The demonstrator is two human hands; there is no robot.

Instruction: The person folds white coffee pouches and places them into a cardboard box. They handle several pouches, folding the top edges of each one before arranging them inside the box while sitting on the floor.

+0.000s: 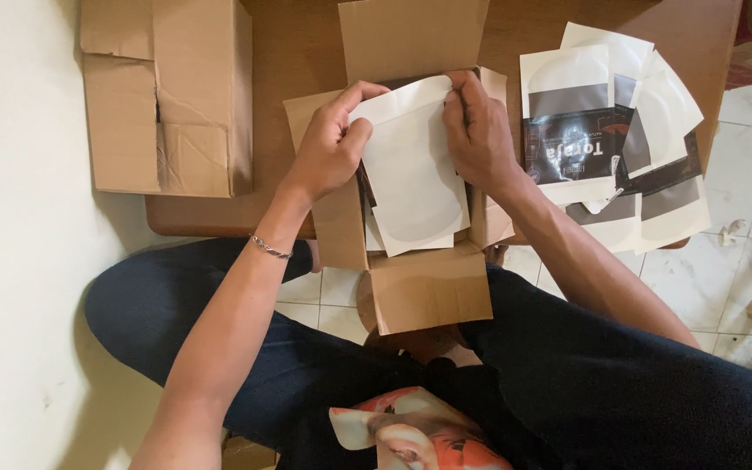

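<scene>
Both hands, left hand and right hand, pinch the white pouch's top corners; its long axis runs away from the person, over the open box.

Both hands pinching white pouch, over open cardboard box

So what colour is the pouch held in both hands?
White, seen in the head view: pouch, left hand, right hand.
</scene>
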